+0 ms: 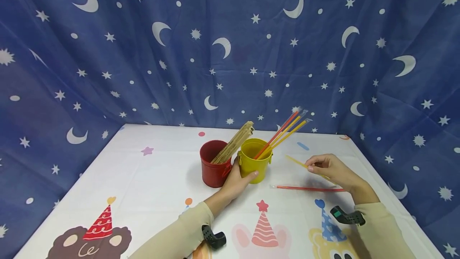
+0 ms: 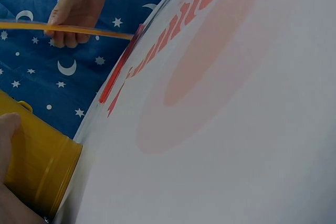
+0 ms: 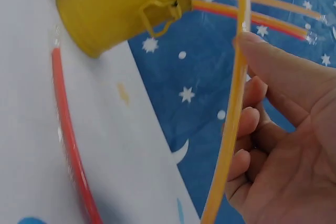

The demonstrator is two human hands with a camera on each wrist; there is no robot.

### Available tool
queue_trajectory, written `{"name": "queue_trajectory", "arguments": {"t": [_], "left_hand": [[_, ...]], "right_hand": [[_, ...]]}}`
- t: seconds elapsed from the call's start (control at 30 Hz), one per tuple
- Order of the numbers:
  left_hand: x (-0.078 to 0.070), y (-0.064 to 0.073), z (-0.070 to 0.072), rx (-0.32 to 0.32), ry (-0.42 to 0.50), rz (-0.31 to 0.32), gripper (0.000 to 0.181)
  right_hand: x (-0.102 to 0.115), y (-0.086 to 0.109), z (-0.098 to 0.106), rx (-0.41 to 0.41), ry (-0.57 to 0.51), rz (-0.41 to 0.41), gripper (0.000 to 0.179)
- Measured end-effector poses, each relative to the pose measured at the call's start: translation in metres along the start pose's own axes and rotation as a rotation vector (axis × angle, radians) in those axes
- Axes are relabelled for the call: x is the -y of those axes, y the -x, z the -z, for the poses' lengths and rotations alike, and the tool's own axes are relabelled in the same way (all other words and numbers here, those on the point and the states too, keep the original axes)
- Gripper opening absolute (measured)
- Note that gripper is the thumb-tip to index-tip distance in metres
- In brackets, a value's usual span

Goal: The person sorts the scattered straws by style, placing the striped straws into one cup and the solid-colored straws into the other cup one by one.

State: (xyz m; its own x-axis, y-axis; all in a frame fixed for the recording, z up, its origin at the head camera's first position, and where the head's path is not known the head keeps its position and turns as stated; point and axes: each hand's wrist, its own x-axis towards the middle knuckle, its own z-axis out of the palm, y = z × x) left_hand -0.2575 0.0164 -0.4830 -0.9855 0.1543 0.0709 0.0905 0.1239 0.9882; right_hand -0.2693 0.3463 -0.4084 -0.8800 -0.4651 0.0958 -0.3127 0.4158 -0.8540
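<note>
My left hand (image 1: 233, 185) grips a small yellow metal bucket (image 1: 253, 170) with side handles, its thumb across the front. Several straws (image 1: 284, 132), red and yellow-orange in clear wrappers, lean out of that bucket to the right. To the right of it, my right hand (image 1: 332, 170) pinches a yellow wrapped straw (image 3: 233, 111) between thumb and fingers, above the table. Beneath this hand a red wrapped straw (image 1: 309, 189) lies on the cloth. In the left wrist view the bucket (image 2: 44, 163) shows only in part, with part of the left hand at the edge.
A red bucket (image 1: 213, 175) stands left of the yellow one, close to my left hand. In it leans a bundle of slim brown paper-wrapped sticks (image 1: 233, 143). The white tablecloth (image 1: 151, 187) has party-animal prints; a blue star-and-moon curtain (image 1: 230, 51) hangs behind.
</note>
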Motion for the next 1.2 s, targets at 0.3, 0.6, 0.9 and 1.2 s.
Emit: {"name": "queue_trajectory", "arguments": {"t": [0.3,0.6,0.9,1.2], "left_hand": [[0.0,0.0,0.0,0.003,0.01,-0.008,0.086],[0.002,0.0,0.0,0.006,0.009,-0.009,0.086],[0.002,0.002,0.0,-0.001,-0.014,-0.017,0.084],[0.0,0.0,0.0,0.003,-0.011,-0.019,0.086]], "right_hand": [[0.015,0.001,-0.006,-0.047,-0.101,0.047,0.023],[0.028,0.0,-0.01,-0.071,-0.226,0.115,0.029],[0.046,-0.007,-0.014,-0.112,-0.338,0.181,0.033],[0.077,-0.019,-0.02,-0.254,-0.654,0.254,0.032]]}}
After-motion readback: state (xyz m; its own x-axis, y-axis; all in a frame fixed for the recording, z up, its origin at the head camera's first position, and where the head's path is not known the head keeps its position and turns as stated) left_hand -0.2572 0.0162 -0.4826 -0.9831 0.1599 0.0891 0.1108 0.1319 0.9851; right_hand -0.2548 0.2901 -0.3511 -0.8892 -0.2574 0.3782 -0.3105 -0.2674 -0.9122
